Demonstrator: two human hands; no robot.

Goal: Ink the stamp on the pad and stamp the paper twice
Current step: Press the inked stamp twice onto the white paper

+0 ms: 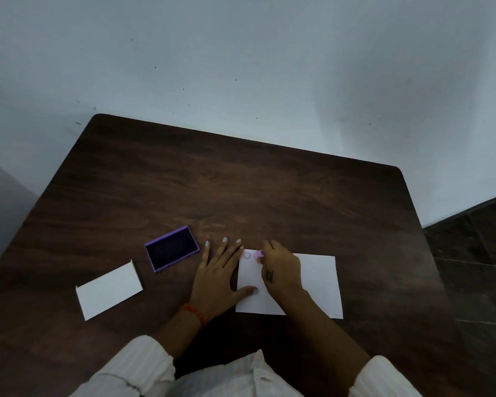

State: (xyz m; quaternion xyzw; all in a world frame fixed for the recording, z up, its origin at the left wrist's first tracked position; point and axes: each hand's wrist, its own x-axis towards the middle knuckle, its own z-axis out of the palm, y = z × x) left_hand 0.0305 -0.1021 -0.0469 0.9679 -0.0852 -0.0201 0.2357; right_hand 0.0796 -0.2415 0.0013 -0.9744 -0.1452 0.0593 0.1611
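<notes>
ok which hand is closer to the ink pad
Left. The left hand lies flat on the table just right of the ink pad, thumb on the paper. The right hand is farther right, over the paper, holding the stamp.

A plain, dim indoor room, more like a bare office or study corner than a kitchen or workshop. A dark wood-grain table [241, 190] with rounded corners stands against a pale, scuffed wall [241, 53]. Dark floor tiles [476, 253] show to its right.
</notes>
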